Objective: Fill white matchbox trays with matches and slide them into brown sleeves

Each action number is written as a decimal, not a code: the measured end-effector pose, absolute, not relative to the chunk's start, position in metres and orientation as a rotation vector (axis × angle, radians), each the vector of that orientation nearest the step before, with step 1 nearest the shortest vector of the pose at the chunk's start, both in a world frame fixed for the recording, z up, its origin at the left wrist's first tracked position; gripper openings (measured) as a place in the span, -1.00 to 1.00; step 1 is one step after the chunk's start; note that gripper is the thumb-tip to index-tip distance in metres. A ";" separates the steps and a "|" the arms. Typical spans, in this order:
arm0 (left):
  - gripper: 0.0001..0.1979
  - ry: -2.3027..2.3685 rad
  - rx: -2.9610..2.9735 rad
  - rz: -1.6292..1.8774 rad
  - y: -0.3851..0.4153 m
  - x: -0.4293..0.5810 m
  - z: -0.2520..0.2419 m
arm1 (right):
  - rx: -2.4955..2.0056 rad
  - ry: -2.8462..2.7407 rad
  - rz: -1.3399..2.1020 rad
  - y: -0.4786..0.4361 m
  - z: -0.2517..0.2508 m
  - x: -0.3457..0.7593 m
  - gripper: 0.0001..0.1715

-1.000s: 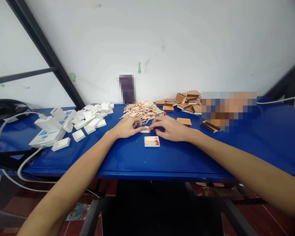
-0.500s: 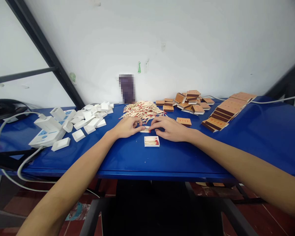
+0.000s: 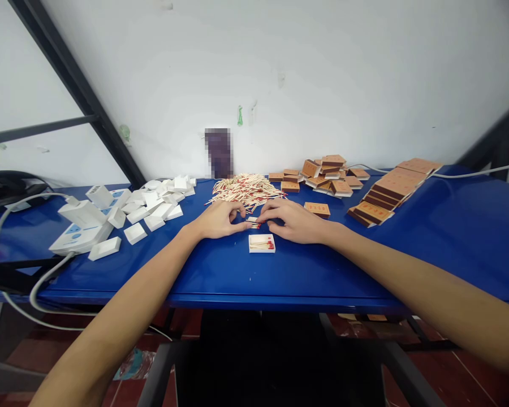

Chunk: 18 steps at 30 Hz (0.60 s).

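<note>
Between my two hands lies a small row of matches (image 3: 253,224), with red heads toward the right. My left hand (image 3: 221,219) is curled, its thumb on the left ends of these matches. From the other side, the fingertips of my right hand (image 3: 294,221) press on the head ends, thumb held lower. Just in front of them sits an open white matchbox tray (image 3: 262,250), partly filled with matches (image 3: 263,243), heads to the right. Behind my hands spreads a big loose heap of matches (image 3: 248,189). The undersides of my fingers are hidden.
White empty trays (image 3: 152,200) are piled at the left, beside a power strip (image 3: 78,234) with a cable. Orange matchbox sleeves (image 3: 328,172) lie heaped at the back right, with a leaning row of sleeves (image 3: 396,189) farther right. One sleeve (image 3: 317,210) lies near my right hand.
My left thumb has slid slightly right along the matches, and less of them shows between my hands. The tray and piles stay where they were.
</note>
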<state>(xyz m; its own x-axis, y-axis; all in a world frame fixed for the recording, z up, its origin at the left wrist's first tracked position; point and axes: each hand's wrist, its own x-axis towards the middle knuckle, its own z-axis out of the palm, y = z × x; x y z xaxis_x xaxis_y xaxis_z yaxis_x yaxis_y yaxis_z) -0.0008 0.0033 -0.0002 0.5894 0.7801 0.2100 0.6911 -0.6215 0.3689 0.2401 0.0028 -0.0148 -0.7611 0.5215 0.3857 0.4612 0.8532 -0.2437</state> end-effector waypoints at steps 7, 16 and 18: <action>-0.65 1.223 2.569 0.518 0.005 -0.001 -0.002 | -0.742 -2.581 0.194 0.004 -0.017 0.240 -0.64; -0.65 1.229 2.581 0.505 0.009 -0.003 -0.004 | -0.708 -2.572 0.216 0.009 -0.022 0.240 -0.73; -0.64 1.220 2.582 0.514 0.008 -0.002 -0.004 | -0.712 -2.563 0.209 0.009 -0.023 0.238 -0.74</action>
<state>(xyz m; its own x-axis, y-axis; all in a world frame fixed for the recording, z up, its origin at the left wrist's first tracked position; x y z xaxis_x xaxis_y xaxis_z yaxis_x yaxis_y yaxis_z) -0.0024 0.0081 -0.0041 0.5897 0.7796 0.2111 0.6953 -0.6230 0.3584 0.2384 0.0092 -0.0230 -0.7555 0.5201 0.3984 0.4486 0.8539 -0.2640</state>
